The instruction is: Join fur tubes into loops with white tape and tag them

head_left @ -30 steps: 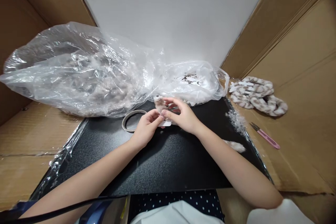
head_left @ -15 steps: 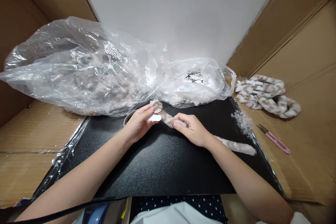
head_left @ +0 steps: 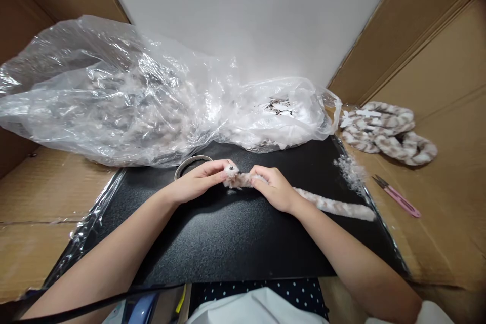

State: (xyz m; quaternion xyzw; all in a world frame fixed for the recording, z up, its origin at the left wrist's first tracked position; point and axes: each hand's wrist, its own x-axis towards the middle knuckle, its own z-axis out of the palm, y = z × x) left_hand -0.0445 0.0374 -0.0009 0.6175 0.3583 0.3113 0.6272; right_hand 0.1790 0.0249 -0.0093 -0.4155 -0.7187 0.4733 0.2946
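A long plush strip (head_left: 334, 206), furry and mottled beige and white, lies across the black tabletop and passes under my right hand (head_left: 274, 190). That hand's fingers are wrapped round it near the middle of the view. At its bunched, frayed end, my left hand (head_left: 199, 180) pinches the fur between thumb and fingers. A small dark spot shows in that end; I cannot make out what it is. Behind my left hand, a thin beige band (head_left: 186, 163) curves in a loop, partly hidden by the hand. No white piece shows at my left fingers.
A large clear plastic bag (head_left: 125, 106) of furry pieces stands at the back left, beside a smaller bag (head_left: 281, 116) of white pieces. On cardboard at right lie coiled plush strips (head_left: 402, 136) and pink-handled thread snips (head_left: 397, 196). Loose fluff (head_left: 351, 172) sits at the black table's edge (head_left: 387, 243).
My left hand has shifted lower and turned, and the white tab it held is out of sight. The strip's bunched end has moved down, closer to my right hand. More of the beige band shows.
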